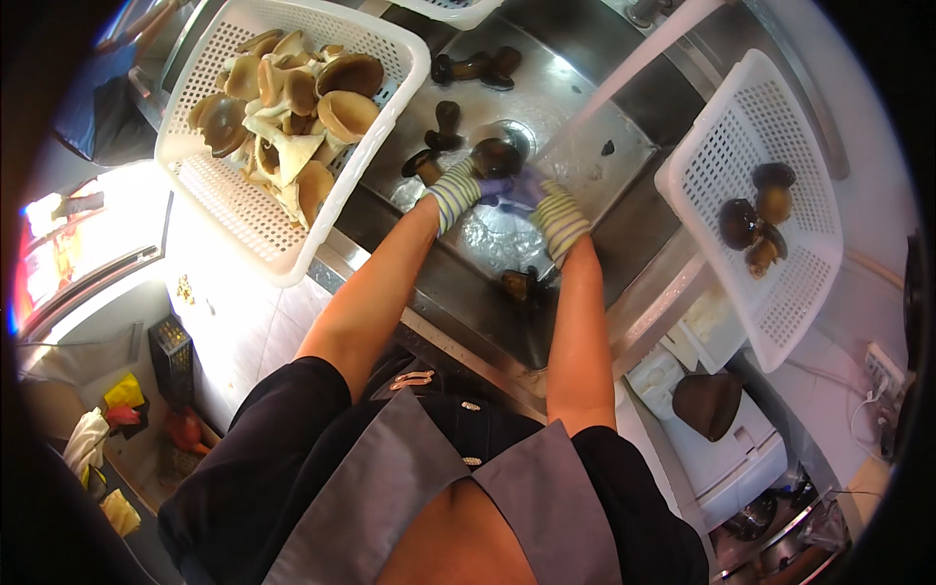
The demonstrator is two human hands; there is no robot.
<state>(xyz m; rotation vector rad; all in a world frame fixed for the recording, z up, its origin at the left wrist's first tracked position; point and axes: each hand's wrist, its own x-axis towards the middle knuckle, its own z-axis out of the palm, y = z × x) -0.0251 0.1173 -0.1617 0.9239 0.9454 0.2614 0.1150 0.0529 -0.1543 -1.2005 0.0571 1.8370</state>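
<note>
Both my hands wear striped gloves with purple fingers and are low in a metal sink (609, 180). My left hand (468, 188) is closed on a mushroom (496, 157) with a dark, rounded cap. My right hand (548, 203) meets it from the other side, its fingers blurred against the left ones. A pale streak (624, 73), a spout or running water, slants down towards the hands. Loose dark mushrooms (447, 125) lie in the sink above and left of my left hand. Another brown mushroom piece (520, 284) sits nearer me, below the right hand.
At the left, a white perforated basket (234, 200) holds many pale brown mushrooms (292, 107). A second white basket (770, 107) stands right of the sink with a few wet mushrooms (756, 216). A tap fitting (645, 12) is at the far edge. Further right is a white appliance (721, 458).
</note>
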